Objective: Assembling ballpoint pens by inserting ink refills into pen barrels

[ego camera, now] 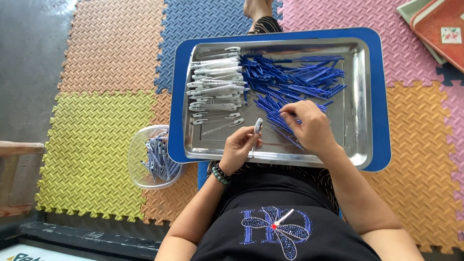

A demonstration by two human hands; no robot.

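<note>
Left hand (238,146) grips a white clip (257,126); right hand (309,123) pinches blue sticks (295,77) — loose pinch risks picking several.

The floor is covered with interlocking foam mats (92,145) in orange, yellow, blue and pink, textured with a woven relief. Bare grey concrete (26,58) is seen at the left, where a wooden edge (19,147) is partly shown. Daylight is spread evenly.

Blue refills (295,77), white caps (215,82), silver tray (355,96), blue board (382,96), yellow, orange, pink, blue ridged mats (92,145), green beaded bracelet (221,175)
</note>
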